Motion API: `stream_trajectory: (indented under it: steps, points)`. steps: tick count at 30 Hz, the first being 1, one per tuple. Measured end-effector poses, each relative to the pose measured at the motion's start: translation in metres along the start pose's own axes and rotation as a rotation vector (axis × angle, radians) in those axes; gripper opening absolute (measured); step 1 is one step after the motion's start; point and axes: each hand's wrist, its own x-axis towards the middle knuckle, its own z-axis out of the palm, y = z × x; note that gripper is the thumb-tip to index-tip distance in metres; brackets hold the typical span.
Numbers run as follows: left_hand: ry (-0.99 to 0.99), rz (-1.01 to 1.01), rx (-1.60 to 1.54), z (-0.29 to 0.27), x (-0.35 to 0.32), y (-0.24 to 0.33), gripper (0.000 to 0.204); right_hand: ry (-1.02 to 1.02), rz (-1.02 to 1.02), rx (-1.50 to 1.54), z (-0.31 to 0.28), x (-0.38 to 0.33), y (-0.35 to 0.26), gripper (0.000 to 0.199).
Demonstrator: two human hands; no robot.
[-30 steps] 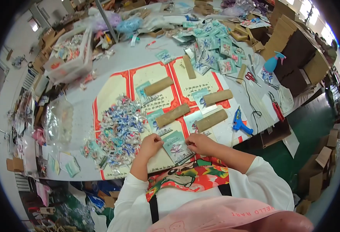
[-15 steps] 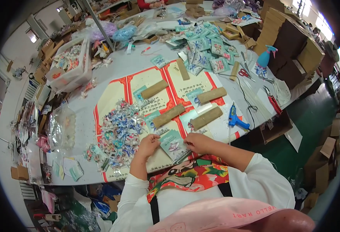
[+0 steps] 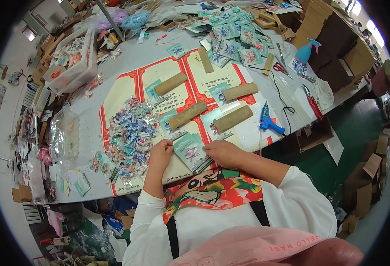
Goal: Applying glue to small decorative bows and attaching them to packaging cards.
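Head view: left hand [image 3: 161,152] curled in a loose fist, knuckles down at the left edge of a teal floral card packet [image 3: 188,150]; whether gripping the packet, cannot tell. Right hand [image 3: 222,153] flat and fingers pressing on the packet's right lower edge, touching it. Packet lying near the front edge of the desk [image 3: 128,62], on a cream sheet with red borders [image 3: 168,95]. Just left of the hands, a heap of small blue-and-white wrapped pieces [image 3: 128,135]. Beyond the packet, brown cardboard strips [image 3: 188,115]. To the right, a blue glue gun [image 3: 265,120], well apart from red-handled scissors [image 3: 280,68].
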Motion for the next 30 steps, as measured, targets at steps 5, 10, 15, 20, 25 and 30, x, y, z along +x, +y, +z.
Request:
stream_trajectory:
  steps: [5, 10, 15, 20, 25, 30]
  points:
    - [0.003, -0.146, -0.363, -0.007, 0.003, -0.013, 0.017, -0.016, -0.045, 0.007, -0.002, 0.008, 0.003, 0.014]
    - [0.094, -0.151, -0.617, -0.045, 0.011, 0.01, 0.017, -0.182, 0.062, -0.077, -0.006, 0.017, 0.002, 0.016]
    - [0.273, -0.195, -0.816, -0.06, 0.02, 0.004, 0.018, -0.413, 0.13, -0.178, -0.046, 0.057, 0.001, 0.015]
    - [0.297, -0.248, -0.851, -0.069, 0.033, 0.009, 0.019, 0.216, 0.235, -0.235, -0.107, 0.151, 0.028, 0.02]
    - [0.273, -0.211, -0.834, -0.071, 0.057, 0.015, 0.02, -0.61, 0.268, -0.106, -0.102, 0.304, 0.116, 0.022]
    - [0.303, -0.242, -0.83, -0.076, 0.059, -0.005, 0.021, 0.151, -0.038, -0.194, -0.055, 0.312, 0.154, 0.05]
